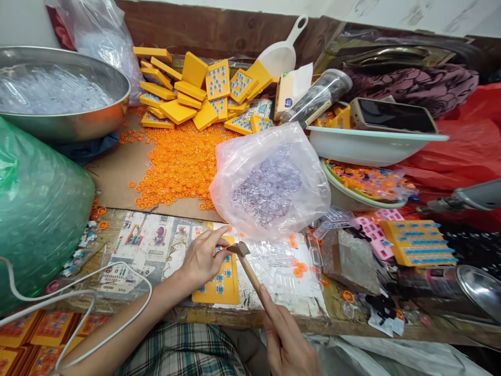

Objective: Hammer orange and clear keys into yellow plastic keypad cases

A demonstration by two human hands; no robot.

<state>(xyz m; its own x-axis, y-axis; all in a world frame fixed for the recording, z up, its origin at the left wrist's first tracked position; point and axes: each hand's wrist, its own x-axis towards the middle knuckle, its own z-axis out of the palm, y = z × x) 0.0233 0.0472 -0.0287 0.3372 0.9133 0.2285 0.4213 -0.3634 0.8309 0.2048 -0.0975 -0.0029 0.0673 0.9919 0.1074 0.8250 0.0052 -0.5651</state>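
My left hand (203, 257) rests on a yellow tray with small blue squares (219, 284) that lies flat at the near edge of the table; its index finger stretches out toward the tray's top right corner, the other fingers curl down on the tray. My right hand (287, 339) is closed round the wooden handle of a small hammer (246, 261). The hammer's head sits at the tray's upper right corner, just by my left fingertip.
A clear plastic bag of transparent pieces (270, 183) stands just behind the tray. Loose orange rings (176, 167) cover the cardboard, with a pile of yellow trays (195, 91) behind. A steel bowl (62, 89) and green bag (39, 209) stand left; white bowls (371, 143), a phone (393, 116) and more trays (418, 243) right.
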